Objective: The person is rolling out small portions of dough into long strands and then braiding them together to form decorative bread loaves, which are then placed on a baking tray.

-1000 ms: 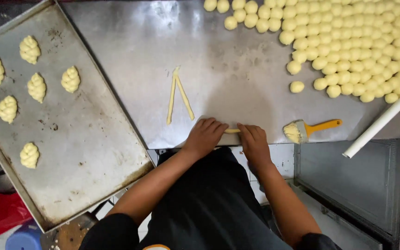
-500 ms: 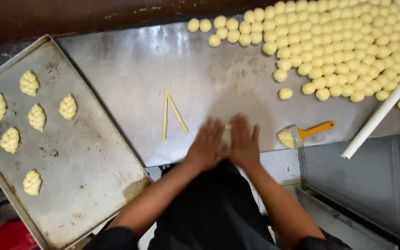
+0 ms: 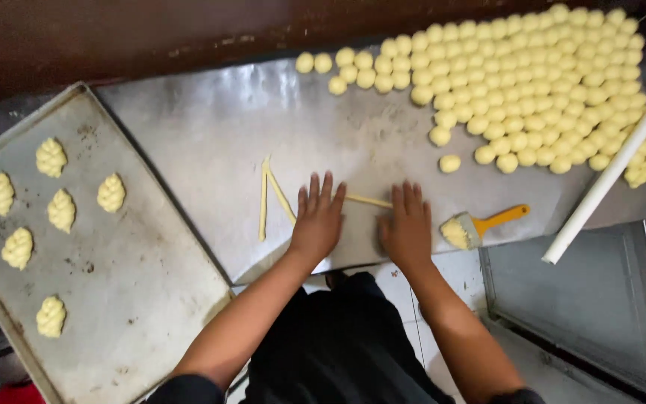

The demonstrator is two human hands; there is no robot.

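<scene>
Steel worktop (image 3: 211, 127), dark wall along the far edge, tiled floor showing below the near edge. Left hand (image 3: 318, 218) lies flat, palm down, fingers spread, pressing on a thin dough strand (image 3: 368, 200) near the near edge, roughly mid-width. Right hand (image 3: 407, 226) flat beside it, also palm down; the strand runs out from under the left fingers toward the right hand. Neither hand is clenched: both open, pressing, no grasp.

Just left of the left hand: two more rolled dough strands (image 3: 271, 196), joined at the far end, splayed toward the near edge.

Right of the right hand: pastry brush (image 3: 480, 226), orange handle, bristles nearly touching the hand.

Far right corner: large field of small dough balls (image 3: 532, 82), tightly packed, one ball sitting apart nearer the hands. White rolling pin (image 3: 602, 187) lies diagonal along the right edge, touching the ball field.

Left end: baking tray (image 3: 136, 299), angled, holding six braided dough pieces (image 3: 51, 157) clustered at its left side.
</scene>
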